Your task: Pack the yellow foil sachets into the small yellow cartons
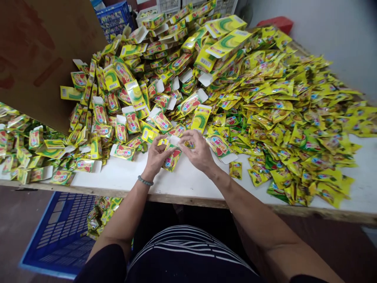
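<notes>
My left hand [155, 157] grips a small yellow carton [172, 157] with red and green print, held just above the white table [182, 181]. My right hand [197, 151] pinches the carton's white open flap at its top end. A dark bead bracelet circles my left wrist. A big heap of open yellow cartons [138, 90] lies beyond and left of my hands. A wide spread of flat yellow sachets [294, 118] covers the table to the right.
A brown cardboard sheet [38, 51] leans at the upper left. A blue plastic crate [59, 232] holding a few filled cartons sits on the floor under the table's left edge. Another blue crate [114, 17] and white crates stand behind the heap. A grey wall is at right.
</notes>
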Tool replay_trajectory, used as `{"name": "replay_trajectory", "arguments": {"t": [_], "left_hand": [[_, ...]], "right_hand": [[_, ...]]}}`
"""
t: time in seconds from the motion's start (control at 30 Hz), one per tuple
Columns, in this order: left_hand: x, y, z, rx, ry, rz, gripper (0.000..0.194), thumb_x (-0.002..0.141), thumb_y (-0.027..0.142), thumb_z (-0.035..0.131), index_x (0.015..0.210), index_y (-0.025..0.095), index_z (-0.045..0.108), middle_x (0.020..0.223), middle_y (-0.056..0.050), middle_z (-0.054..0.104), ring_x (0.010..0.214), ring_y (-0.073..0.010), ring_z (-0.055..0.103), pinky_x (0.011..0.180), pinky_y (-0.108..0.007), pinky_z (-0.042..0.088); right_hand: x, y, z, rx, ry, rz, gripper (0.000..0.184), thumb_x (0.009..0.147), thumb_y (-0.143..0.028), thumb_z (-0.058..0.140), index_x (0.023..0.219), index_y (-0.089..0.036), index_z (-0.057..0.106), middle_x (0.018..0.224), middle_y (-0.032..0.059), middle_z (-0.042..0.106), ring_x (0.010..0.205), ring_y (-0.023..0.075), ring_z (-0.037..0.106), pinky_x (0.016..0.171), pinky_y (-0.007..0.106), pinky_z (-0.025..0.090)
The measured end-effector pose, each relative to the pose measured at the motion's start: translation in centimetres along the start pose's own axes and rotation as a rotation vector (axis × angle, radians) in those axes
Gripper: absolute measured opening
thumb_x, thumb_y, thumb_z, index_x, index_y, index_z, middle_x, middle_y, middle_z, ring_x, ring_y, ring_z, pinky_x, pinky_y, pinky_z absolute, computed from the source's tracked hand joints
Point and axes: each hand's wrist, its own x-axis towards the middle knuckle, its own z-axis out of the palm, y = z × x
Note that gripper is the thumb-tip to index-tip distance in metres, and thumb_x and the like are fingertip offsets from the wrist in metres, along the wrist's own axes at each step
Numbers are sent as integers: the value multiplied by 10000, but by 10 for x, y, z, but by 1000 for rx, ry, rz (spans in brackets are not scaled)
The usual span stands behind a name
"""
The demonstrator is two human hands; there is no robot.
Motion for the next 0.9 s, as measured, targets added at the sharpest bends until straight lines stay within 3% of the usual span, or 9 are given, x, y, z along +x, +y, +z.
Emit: {"name": "replay_trajectory", "arguments": {"t": [0.13,0.27,0.37,0.43,0.53,0.67,0.8,0.9], "left_hand": [[0,-3,-2,-10,22,31,571,682,384,873,1124,233,545,658,66,629,561,-105,611,557,-204,472],[3,-4,-2,-23,87,12,483,692,431,858,1022,206,587,661,46,634,547,-106,604,546,-212,476],[4,-2,0,-60,100,14,448,702,433,848,983,209,581,683,44,642,550,-99,597,557,-213,483],[4,-1,1,-70,69,35,429,729,412,833,1012,220,574,762,35,663,614,-99,620,607,-213,499],[1,-1,1,-33,-50,17,503,765,406,807,1166,254,544,935,12,688,750,-118,657,697,-233,520],[0,-2,-2,89,-88,-9,569,756,439,806,1225,251,547,898,4,687,764,-142,658,695,-244,510],[0,-2,-3,146,-32,29,509,756,445,808,1159,228,585,790,20,659,714,-129,638,656,-226,483],[0,-3,-2,78,52,26,501,744,462,812,1098,233,541,692,55,634,592,-103,596,597,-215,467]], "right_hand": [[1,1,3,28,-35,-24,317,854,-316,689,1151,-261,593,945,49,725,1104,268,634,1007,480,468],[2,5,7,164,85,110,359,803,-453,730,1075,-248,617,1077,63,690,1037,226,631,836,369,537],[3,8,11,287,-66,228,379,770,-549,723,943,-222,639,857,19,666,808,172,629,717,307,535],[3,9,12,322,-100,258,367,773,-559,707,869,-213,630,760,-6,625,713,149,596,682,292,520],[5,10,8,321,-21,271,348,780,-550,689,802,-212,607,723,-10,602,663,141,569,632,278,500],[6,14,0,295,-18,269,308,792,-510,679,791,-210,610,715,-4,625,675,148,598,659,281,522],[7,14,-4,297,-93,252,370,786,-410,710,1101,-224,660,900,30,742,836,187,686,782,323,553],[6,8,-4,139,-127,155,238,837,-352,659,1018,-224,745,1045,66,766,960,218,692,859,353,539]]}}
